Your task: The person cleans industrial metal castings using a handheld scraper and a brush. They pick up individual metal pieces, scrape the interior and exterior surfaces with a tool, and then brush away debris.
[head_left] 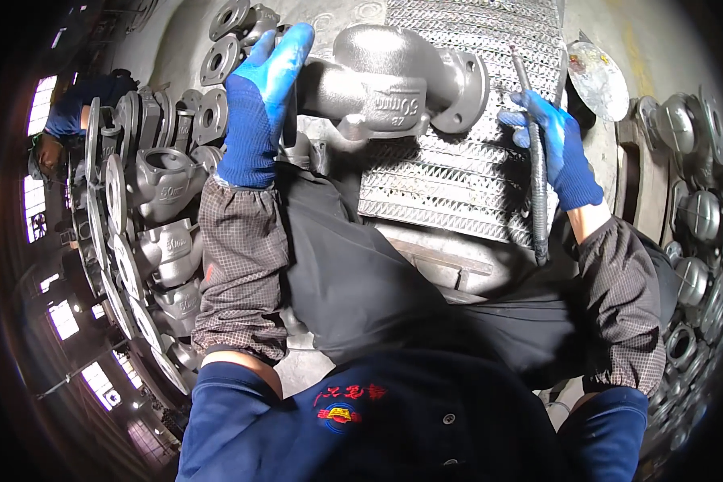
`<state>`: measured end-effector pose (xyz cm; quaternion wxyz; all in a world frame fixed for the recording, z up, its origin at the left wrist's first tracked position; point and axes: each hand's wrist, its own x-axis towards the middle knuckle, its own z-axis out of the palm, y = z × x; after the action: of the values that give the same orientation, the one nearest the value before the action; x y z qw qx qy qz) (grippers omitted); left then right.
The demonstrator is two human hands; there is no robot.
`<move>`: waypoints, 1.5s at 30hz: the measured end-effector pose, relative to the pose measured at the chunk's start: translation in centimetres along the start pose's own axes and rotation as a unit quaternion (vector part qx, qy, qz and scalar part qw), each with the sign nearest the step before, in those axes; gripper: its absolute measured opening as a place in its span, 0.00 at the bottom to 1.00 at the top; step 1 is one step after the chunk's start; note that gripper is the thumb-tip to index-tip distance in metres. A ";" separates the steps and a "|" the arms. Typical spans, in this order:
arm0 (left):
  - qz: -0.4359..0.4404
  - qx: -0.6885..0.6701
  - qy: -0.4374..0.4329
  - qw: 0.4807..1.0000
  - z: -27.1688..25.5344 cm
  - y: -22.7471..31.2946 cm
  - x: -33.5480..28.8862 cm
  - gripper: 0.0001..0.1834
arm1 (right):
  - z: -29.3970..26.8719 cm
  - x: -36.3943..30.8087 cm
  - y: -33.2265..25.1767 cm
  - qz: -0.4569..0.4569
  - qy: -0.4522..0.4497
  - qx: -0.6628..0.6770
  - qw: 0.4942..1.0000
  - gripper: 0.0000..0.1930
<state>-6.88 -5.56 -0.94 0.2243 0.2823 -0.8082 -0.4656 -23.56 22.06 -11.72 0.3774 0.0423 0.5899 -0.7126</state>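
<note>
A grey cast-metal valve body [377,84], with a rounded middle, raised lettering and a round flange at its right end, lies on a perforated metal grate. My left hand [269,96], in a blue coated glove, grips its left end; the fingertips wrap over the edge, and the flange there is mostly hidden. To the right of the casting, my right hand [550,140], gloved alike, is closed round a slim, dark rod-shaped tool [537,185]. The tool stands nearly lengthwise in view, thin tip at the far end, apart from the casting. Its exact kind is unclear.
The ridged grate [434,197] spans the middle before my knees. Several similar castings [165,185] are stacked at left, and more [699,213] at right. A pale round disc [598,80] stands beyond the right hand. Another person [76,112] is partly visible at far left.
</note>
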 end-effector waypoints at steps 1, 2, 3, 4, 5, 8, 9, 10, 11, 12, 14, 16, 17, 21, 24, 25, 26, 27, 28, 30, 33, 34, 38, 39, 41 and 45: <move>0.000 -0.001 0.002 1.000 -0.2 -0.5 0.0 0.21 | 0.0 -0.2 0.1 0.004 0.014 -0.006 1.000 0.24; 0.005 -0.005 -0.006 1.000 -0.5 -0.9 0.1 0.21 | -0.3 -0.6 -0.3 0.021 0.009 -0.048 0.999 0.23; 0.012 -0.009 -0.012 1.000 -0.8 -1.1 0.1 0.20 | -0.2 -1.1 -0.8 0.037 0.001 -0.088 0.995 0.23; 0.136 0.078 -0.051 0.986 -1.5 -2.1 0.3 0.20 | 0.5 -1.3 -0.7 0.028 0.030 -0.075 0.996 0.23; 0.137 0.078 -0.047 0.986 -1.8 -2.7 0.3 0.20 | 0.9 -1.6 -0.9 0.026 0.028 -0.077 0.996 0.23; 0.098 -0.036 -0.026 0.994 -1.0 -1.1 -0.2 0.33 | 0.6 -2.5 -1.5 0.008 0.004 -0.092 0.996 0.23; 0.099 -0.036 -0.024 0.994 -0.9 -0.7 -0.4 0.33 | 0.7 -2.8 -1.7 0.007 0.002 -0.093 0.996 0.23; 0.062 0.001 -0.040 0.997 -0.9 -0.3 -0.6 0.24 | 0.8 -3.1 -1.8 -0.008 0.000 -0.095 0.995 0.23; 0.087 0.039 -0.047 0.994 -1.0 -1.0 -0.5 0.21 | 0.9 -3.3 -2.0 -0.023 -0.002 -0.097 0.995 0.23; 0.112 0.076 -0.051 0.990 -1.1 -1.2 -0.4 0.19 | 0.6 -3.3 -2.2 -0.011 -0.021 -0.120 0.992 0.23; 0.116 0.079 -0.059 0.988 -0.9 -1.3 -0.4 0.20 | 1.0 -4.0 -2.3 -0.022 -0.030 -0.107 0.994 0.23; 0.172 0.112 -0.055 0.977 -0.4 -1.7 -0.1 0.20 | 1.5 -4.7 -1.7 -0.082 -0.017 -0.071 0.994 0.23; 0.199 0.129 -0.052 0.970 -0.1 -2.0 0.0 0.20 | 1.2 -5.5 -2.7 -0.028 -0.054 -0.114 0.992 0.24; 0.362 0.385 -0.015 0.849 0.3 0.5 -0.1 0.21 | 2.2 -6.3 -3.4 -0.040 -0.141 -0.034 0.989 0.22; 0.358 0.216 -0.041 0.908 0.7 0.6 -0.1 0.25 | 5.0 -6.9 -4.9 -0.208 -0.245 -0.135 0.937 0.18; 0.308 0.141 -0.073 0.938 0.9 0.7 -0.3 0.30 | 6.2 -6.5 -4.9 -0.256 -0.271 -0.144 0.917 0.17; 0.213 0.036 -0.084 0.973 1.0 1.1 -0.3 0.33 | 7.8 -6.2 -5.2 -0.305 -0.299 -0.150 0.892 0.17; 0.113 -0.045 -0.096 0.988 1.5 2.3 -1.1 0.36 | 8.7 -5.8 -5.1 -0.384 -0.334 -0.171 0.843 0.16; 0.012 -0.131 -0.091 0.987 2.2 3.4 -1.9 0.40 | 9.8 -6.2 -5.4 -0.237 -0.371 -0.056 0.896 0.16; -0.068 -0.173 -0.122 0.975 2.4 4.1 -2.3 0.41 | 11.7 -6.1 -4.9 -0.243 -0.425 0.031 0.871 0.16; -0.022 -0.173 -0.141 0.975 3.2 6.4 -3.1 0.37 | 11.3 -6.1 -4.8 -0.091 -0.506 -0.002 0.858 0.20; 0.020 -0.164 -0.154 0.974 2.8 5.4 -2.4 0.35 | 11.4 -6.2 -4.6 -0.095 -0.505 0.009 0.858 0.20; 0.059 -0.223 -0.172 0.958 2.6 3.5 -1.7 0.29 | 12.3 -7.4 -5.1 0.093 -0.466 0.041 0.879 0.25; 0.065 -0.240 -0.156 0.956 2.6 3.6 -1.7 0.28 | 12.3 -7.9 -5.4 0.082 -0.470 0.028 0.878 0.26; 0.092 -0.139 -0.142 0.976 1.9 3.4 -1.4 0.27 | 12.7 -6.2 -4.6 0.066 -0.472 -0.036 0.879 0.25; 0.153 -0.096 -0.106 0.978 2.5 2.5 -1.0 0.24 | 13.8 -6.4 -5.5 -0.107 -0.280 -0.357 0.885 0.22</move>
<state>-8.29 -2.28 -0.05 0.2319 0.0812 -0.8128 -0.5282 -16.94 13.30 0.11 0.4377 -0.3599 0.6750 -0.4725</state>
